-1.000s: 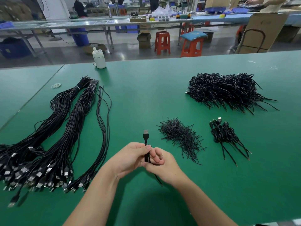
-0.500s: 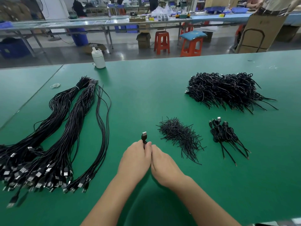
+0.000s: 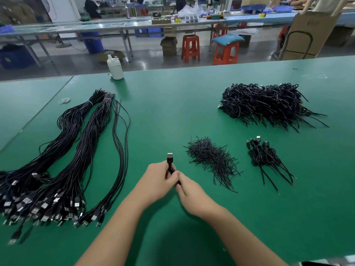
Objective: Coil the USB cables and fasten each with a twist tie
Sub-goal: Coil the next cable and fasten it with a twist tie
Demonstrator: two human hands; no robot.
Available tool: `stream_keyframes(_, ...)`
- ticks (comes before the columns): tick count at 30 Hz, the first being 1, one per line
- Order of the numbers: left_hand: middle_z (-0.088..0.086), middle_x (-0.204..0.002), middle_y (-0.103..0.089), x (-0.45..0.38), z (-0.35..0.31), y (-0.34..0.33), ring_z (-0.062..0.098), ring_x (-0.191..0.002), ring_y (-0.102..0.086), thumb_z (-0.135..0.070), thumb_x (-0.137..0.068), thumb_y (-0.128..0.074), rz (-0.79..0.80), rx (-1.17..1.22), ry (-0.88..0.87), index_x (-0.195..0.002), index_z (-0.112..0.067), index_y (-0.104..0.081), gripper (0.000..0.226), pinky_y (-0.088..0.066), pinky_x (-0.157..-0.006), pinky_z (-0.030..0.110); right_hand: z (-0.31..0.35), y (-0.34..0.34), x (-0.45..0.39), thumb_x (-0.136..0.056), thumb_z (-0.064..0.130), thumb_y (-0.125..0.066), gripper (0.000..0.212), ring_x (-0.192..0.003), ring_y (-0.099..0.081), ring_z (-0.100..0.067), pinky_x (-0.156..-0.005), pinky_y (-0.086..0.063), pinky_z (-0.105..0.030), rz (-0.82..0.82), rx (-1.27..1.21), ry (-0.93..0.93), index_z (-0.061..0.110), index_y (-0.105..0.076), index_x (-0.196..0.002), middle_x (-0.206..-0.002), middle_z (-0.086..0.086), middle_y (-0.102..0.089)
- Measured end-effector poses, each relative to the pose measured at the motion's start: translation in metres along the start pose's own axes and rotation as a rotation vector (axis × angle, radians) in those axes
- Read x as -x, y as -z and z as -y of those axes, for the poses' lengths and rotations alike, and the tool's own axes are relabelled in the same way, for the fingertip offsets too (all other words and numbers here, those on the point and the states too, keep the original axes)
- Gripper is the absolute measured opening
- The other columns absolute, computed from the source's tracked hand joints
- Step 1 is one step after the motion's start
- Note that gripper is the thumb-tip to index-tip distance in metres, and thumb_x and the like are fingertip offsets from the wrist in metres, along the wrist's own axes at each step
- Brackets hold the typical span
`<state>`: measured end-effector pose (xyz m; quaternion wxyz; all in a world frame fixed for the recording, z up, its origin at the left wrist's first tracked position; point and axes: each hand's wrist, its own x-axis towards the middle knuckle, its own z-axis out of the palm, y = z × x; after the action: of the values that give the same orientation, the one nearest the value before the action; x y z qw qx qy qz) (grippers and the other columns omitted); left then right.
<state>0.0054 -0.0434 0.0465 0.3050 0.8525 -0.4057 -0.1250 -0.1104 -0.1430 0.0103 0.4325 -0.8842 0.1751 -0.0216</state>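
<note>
No legible writing. Left hand point(image 3: 160, 181) and right hand point(image 3: 192, 194) pinch coiled USB cable point(image 3: 170, 163) (plug pointing away, long axis upright) above surface point(image 3: 172, 112).

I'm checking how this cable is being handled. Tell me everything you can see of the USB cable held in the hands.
The cable is thin, black and plastic-looking, ending in a black plug with a silver metal tip that points away from the person. It is held just above the green table, near its front middle. The left hand grips it just below the plug; the right hand pinches it beside that. The hands hide most of it, so its coil and any tie cannot be made out.
</note>
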Motion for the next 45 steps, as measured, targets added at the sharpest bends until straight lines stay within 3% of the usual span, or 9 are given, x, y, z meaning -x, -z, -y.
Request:
stream_keyframes(4, -0.011, -0.063, -0.059, -0.012, 0.003, -0.003, -0.006, -0.058, -0.052, -0.032, -0.092, -0.061, 0.022, 0.024, 0.038, -0.078, -0.028, -0.061, 0.014, -0.038, -0.054, 0.011, -0.005, -0.007, -0.003, -0.106, 0.035, -0.030, 0.036, -0.122, -0.051, -0.012, -0.107, -0.039, -0.035, 0.017, -0.248, -0.042, 0.026, -0.045, -0.138, -0.134, 0.004, -0.057)
stream_keyframes(8, -0.014, -0.058, -0.053, -0.023, 0.002, -0.008, 0.000, -0.051, -0.046, -0.030, -0.094, -0.062, 0.151, 0.098, 0.040, -0.081, -0.025, -0.064, 0.014, -0.033, -0.053, 0.015, -0.016, -0.010, -0.005, -0.106, 0.034, -0.027, 0.035, -0.105, -0.058, -0.024, -0.093, -0.046, -0.044, -0.101, -0.051, -0.053, 0.017, -0.050, -0.127, -0.116, -0.003, -0.063)
stream_keyframes(11, -0.005, -0.068, -0.053, -0.033, 0.004, -0.009, 0.008, -0.048, -0.037, -0.028, -0.099, -0.058, 0.337, 0.705, 0.143, -0.103, -0.011, -0.065, 0.019, -0.032, -0.047, 0.022, -0.029, -0.014, -0.007, -0.106, 0.032, -0.029, 0.027, -0.081, -0.053, -0.027, -0.074, -0.043, -0.042, -0.299, 0.030, -0.098, 0.013, -0.047, -0.099, -0.089, -0.004, -0.056)
stream_keyframes(13, 0.000, -0.069, -0.055, -0.047, 0.009, -0.011, 0.010, -0.043, -0.031, -0.032, -0.101, -0.053, 0.188, 0.943, 0.281, -0.108, -0.009, -0.063, 0.026, -0.026, -0.041, 0.020, -0.037, -0.016, -0.007, -0.106, 0.030, -0.030, 0.026, -0.072, -0.047, -0.022, -0.067, -0.036, -0.039, -0.409, -0.013, -0.141, 0.014, -0.040, -0.087, -0.079, -0.001, -0.049)
stream_keyframes(16, -0.003, -0.071, -0.061, -0.077, 0.018, -0.029, 0.012, -0.054, -0.048, -0.026, -0.097, -0.057, -0.127, 0.551, 0.369, -0.092, -0.014, -0.070, 0.019, -0.035, -0.051, 0.023, -0.044, -0.017, -0.010, -0.106, 0.030, -0.029, 0.027, -0.072, -0.044, -0.018, -0.068, -0.034, -0.035, -0.484, -0.087, -0.179, 0.014, -0.040, -0.087, -0.080, 0.002, -0.049)
stream_keyframes(20, -0.004, -0.092, -0.069, -0.103, 0.020, -0.057, 0.017, -0.091, -0.063, -0.028, -0.092, -0.061, -0.062, 0.184, 0.317, -0.094, -0.020, -0.069, 0.012, -0.042, -0.076, 0.023, -0.046, -0.018, -0.014, -0.106, 0.026, -0.031, 0.023, -0.073, -0.043, -0.016, -0.069, -0.028, -0.030, -0.556, -0.194, -0.220, 0.017, -0.040, -0.087, -0.077, 0.007, -0.047)
stream_keyframes(24, -0.002, -0.105, -0.064, -0.122, 0.013, -0.072, 0.022, -0.097, -0.062, -0.041, -0.089, -0.062, -0.052, 0.002, 0.314, -0.099, -0.024, -0.068, 0.021, -0.050, -0.088, 0.032, -0.049, -0.020, -0.015, -0.106, 0.027, -0.031, 0.027, -0.063, -0.041, -0.011, -0.063, -0.027, -0.033, -0.551, -0.212, -0.194, 0.019, -0.038, -0.081, -0.070, 0.005, -0.044)
stream_keyframes(29, 0.004, -0.105, -0.059, -0.136, 0.004, -0.081, 0.025, -0.082, -0.052, -0.032, -0.092, -0.061, -0.059, -0.094, 0.299, -0.079, -0.028, -0.056, 0.014, -0.043, -0.075, 0.030, -0.051, -0.021, -0.017, -0.105, 0.028, -0.031, 0.030, -0.058, -0.035, -0.008, -0.054, -0.026, -0.026, -0.548, -0.184, -0.179, 0.025, -0.030, -0.075, -0.067, 0.004, -0.040)
stream_keyframes(45, -0.004, -0.091, -0.058, -0.078, 0.030, -0.053, 0.021, -0.081, -0.059, -0.034, -0.097, -0.053, -0.216, -0.326, 0.071, -0.091, -0.019, -0.061, 0.018, -0.049, -0.069, 0.033, -0.050, -0.018, -0.014, -0.105, 0.031, -0.030, 0.029, -0.063, -0.039, -0.007, -0.063, -0.028, -0.033, -0.500, -0.154, -0.192, 0.021, -0.036, -0.078, -0.070, 0.006, -0.042)
